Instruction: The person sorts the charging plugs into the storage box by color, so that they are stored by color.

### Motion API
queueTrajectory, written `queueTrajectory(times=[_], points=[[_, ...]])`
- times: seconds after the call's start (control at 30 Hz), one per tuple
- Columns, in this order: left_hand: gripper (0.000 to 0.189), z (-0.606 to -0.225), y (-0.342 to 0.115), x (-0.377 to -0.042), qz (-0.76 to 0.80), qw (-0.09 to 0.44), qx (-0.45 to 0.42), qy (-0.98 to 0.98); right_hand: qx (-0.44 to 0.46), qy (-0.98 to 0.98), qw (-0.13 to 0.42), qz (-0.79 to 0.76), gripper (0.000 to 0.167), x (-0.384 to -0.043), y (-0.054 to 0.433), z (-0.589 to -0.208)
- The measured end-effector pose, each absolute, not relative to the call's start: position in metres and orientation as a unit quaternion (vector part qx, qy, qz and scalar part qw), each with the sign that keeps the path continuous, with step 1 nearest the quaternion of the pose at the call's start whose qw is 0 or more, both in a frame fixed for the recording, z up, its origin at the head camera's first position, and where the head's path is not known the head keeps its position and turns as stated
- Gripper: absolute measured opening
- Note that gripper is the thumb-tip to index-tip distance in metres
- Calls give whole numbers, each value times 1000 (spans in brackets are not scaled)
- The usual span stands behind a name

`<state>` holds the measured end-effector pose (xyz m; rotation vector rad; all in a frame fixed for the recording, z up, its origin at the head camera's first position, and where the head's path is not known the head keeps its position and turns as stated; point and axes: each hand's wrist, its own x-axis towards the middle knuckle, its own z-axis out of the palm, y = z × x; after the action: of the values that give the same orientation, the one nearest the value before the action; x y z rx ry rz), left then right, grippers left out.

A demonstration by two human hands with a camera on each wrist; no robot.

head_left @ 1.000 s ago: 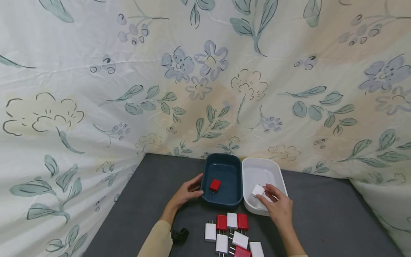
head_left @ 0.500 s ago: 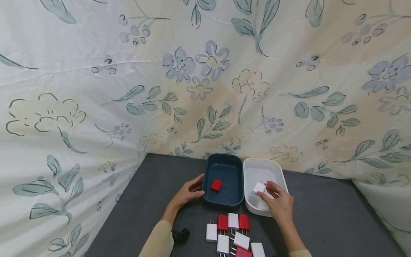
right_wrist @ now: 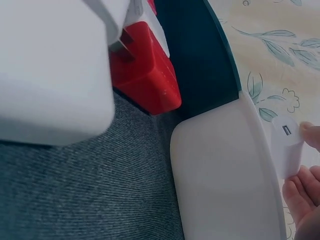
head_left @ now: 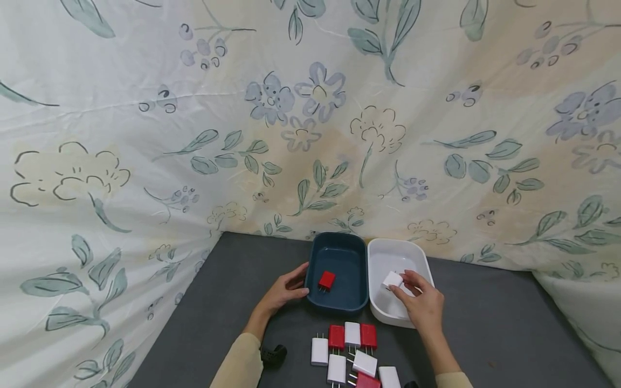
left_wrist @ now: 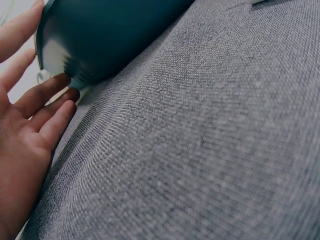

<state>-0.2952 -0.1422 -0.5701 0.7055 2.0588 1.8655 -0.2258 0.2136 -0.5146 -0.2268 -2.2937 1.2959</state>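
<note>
My right hand (head_left: 424, 306) pinches a white USB wall charger (head_left: 392, 281) between thumb and fingers, over the white bin (head_left: 398, 247). In the right wrist view, the USB port of this charger (right_wrist: 286, 145) shows beyond the bin's rim. My left hand (head_left: 280, 291) rests its fingertips and thumb against the left side of the dark blue bin (head_left: 351, 264). In the left wrist view, that hand's fingers (left_wrist: 42, 95) are loosely extended at the blue bin's wall. Inside the blue bin lies one red charger (head_left: 326, 280) with its prongs toward me.
The two bins stand side by side at the back of the dark grey table (head_left: 485, 323). Nearer me lie several white chargers (head_left: 319, 351) and red chargers (head_left: 336, 336) in a loose cluster. A floral cloth (head_left: 310, 134) hangs behind the table.
My right hand has shifted the white charger slightly toward the back within the white bin's outline. The left hand stays at the blue bin.
</note>
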Motion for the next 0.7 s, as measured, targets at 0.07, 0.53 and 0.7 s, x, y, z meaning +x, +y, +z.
queueTrajectory(times=[0.07,0.53,0.7], points=[[70,-568,-142,-296,641,145,244,713,-89,-839,248,476,53,-227,214,-514],[70,-570,-143,-297,649,141,243,707,-91,-808,255,523,52,-222,220,-514],[68,-571,-141,-297,649,131,239,711,-78,-790,264,548,50,-218,222,-514]])
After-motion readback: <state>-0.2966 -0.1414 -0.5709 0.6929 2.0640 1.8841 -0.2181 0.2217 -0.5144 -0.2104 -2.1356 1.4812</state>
